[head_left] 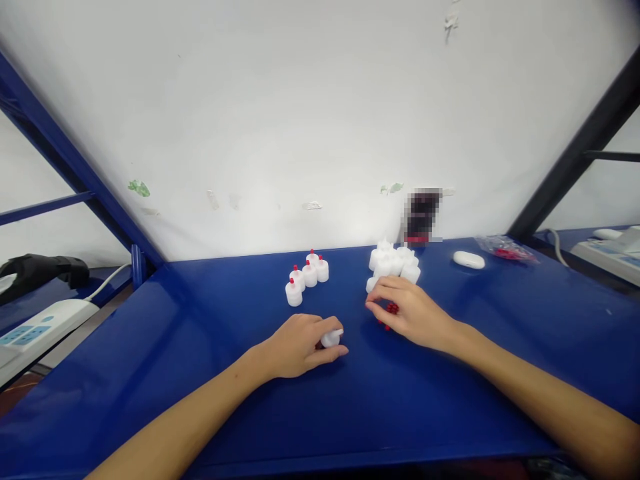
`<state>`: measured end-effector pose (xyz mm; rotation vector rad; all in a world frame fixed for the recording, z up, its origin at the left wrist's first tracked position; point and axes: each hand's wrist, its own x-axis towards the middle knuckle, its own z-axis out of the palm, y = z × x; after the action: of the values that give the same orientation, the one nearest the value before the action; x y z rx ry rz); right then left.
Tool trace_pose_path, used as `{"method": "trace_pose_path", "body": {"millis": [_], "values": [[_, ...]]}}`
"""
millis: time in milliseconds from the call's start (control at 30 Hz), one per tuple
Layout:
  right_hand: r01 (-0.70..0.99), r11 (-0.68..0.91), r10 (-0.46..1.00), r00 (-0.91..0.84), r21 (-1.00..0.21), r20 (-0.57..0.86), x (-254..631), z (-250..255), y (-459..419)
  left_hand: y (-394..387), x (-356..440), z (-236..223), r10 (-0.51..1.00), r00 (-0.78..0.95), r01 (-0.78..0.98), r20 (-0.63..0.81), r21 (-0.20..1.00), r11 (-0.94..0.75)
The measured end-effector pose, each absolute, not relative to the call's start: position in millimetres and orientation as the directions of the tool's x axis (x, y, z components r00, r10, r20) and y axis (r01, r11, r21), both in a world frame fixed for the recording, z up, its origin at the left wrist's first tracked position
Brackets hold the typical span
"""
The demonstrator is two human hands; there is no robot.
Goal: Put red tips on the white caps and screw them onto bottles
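Note:
My left hand [300, 347] rests on the blue table [200, 373], its fingers closed round a small white cap [332, 338]. My right hand [407, 312] lies curled over a little heap of red tips [391, 309], fingers pinched down among them. Just behind that hand stands a cluster of plain white caps [395, 263]. Farther left, a short row of white caps with red tips [306, 275] stands on the table.
A white oval case [469, 260] and a clear bag of red pieces [505, 250] lie at the back right. White power strips sit at the far left [35, 327] and far right [607, 250]. A white wall rises behind the table.

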<state>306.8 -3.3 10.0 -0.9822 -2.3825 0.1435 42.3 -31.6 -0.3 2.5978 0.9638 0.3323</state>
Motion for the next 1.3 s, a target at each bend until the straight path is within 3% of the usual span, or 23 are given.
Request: {"method": "trace_pose_path", "body": {"millis": [200, 267, 433, 700, 1067, 1300], "values": [[0.456, 0.765, 0.642, -0.494, -0.454, 0.586, 298, 17, -20, -11, 57, 9, 0.692, 0.721, 0.639, 0.044, 0.343, -0.688], [0.439, 0.776, 0.630, -0.506, -0.453, 0.589, 298, 14, -21, -3, 66, 9, 0.639, 0.768, 0.596, 0.043, 0.315, -0.738], [0.480, 0.784, 0.615, -0.515, -0.393, 0.597, 301, 2, -11, 14, 86, -4, 0.553, 0.805, 0.501, 0.216, 0.253, -0.828], [0.528, 0.766, 0.636, -0.543, -0.366, 0.548, 298, -3, -10, 30, 91, -6, 0.482, 0.859, 0.422, 0.175, 0.294, -0.858], [0.365, 0.881, 0.469, -0.595, -0.300, 0.653, 291, -7, -17, -14, 59, -1, 0.679, 0.722, 0.460, 0.136, 0.639, -0.617], [0.305, 0.853, 0.519, -0.573, -0.423, 0.634, 283, -9, -28, -25, 62, -11, 0.656, 0.717, 0.476, 0.236, 0.522, -0.708]]}}
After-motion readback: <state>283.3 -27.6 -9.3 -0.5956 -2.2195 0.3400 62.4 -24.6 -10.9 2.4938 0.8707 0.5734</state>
